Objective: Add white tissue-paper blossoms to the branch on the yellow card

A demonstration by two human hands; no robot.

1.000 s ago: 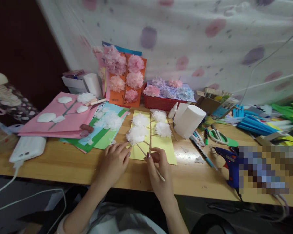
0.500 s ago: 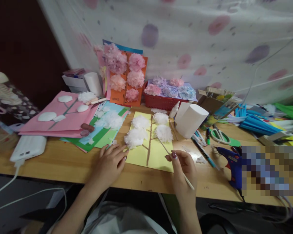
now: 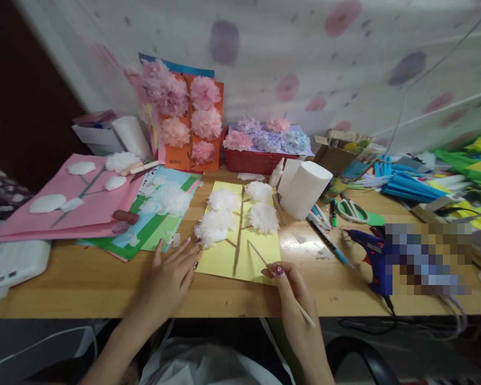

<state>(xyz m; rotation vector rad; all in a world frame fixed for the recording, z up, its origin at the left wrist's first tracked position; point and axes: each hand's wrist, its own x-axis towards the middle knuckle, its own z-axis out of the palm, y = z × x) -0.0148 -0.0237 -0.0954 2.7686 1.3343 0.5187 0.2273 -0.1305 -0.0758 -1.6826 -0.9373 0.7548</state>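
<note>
At the yellow sheet, the right hand holds a thin stick.

Your yellow sheet lies flat on the wooden tabletop, marked with a brown branched stem and carrying four fluffy white pompoms, two on each side. The thin, pale stick slants up and leftward from your right hand; its tip points at the sheet right of the stem, below the pompoms, contact indeterminable.

Right hand partly hides stick — left edge crops patterned object.
</note>
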